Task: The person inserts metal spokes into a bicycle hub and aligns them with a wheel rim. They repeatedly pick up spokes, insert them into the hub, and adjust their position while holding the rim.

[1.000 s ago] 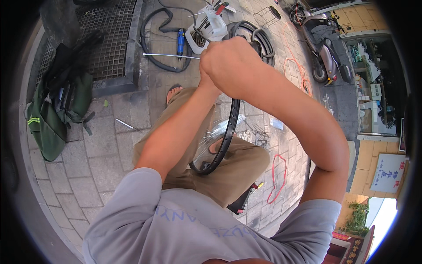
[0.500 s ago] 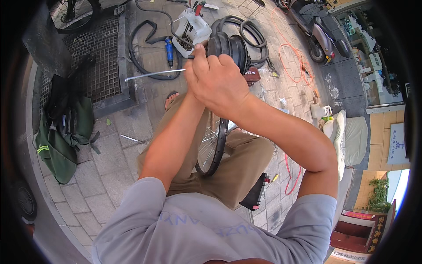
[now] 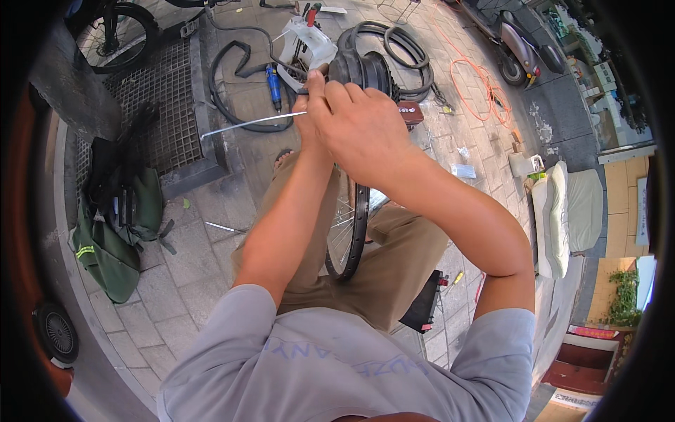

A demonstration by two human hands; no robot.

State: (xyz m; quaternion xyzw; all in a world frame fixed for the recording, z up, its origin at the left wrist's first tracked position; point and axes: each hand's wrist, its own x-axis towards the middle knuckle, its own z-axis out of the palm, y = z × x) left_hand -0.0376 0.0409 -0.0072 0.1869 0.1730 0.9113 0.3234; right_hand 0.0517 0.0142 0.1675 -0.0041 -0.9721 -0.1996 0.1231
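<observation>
Though half hidden, wheel rim point(image 3: 356, 232) upright.

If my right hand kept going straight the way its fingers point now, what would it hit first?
The right hand points up and left across the left hand. Past that, it would likely meet the thin metal rod, then the black hose on the paving, though depth is hard to judge here.

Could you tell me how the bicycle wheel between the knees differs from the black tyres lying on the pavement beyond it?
The wheel stands upright, under both hands; the tyres lie flat, untouched. The wheel shows a bare rim with silver spokes; the tyres are loose rubber hoops without rims. Both are black and round.
</observation>
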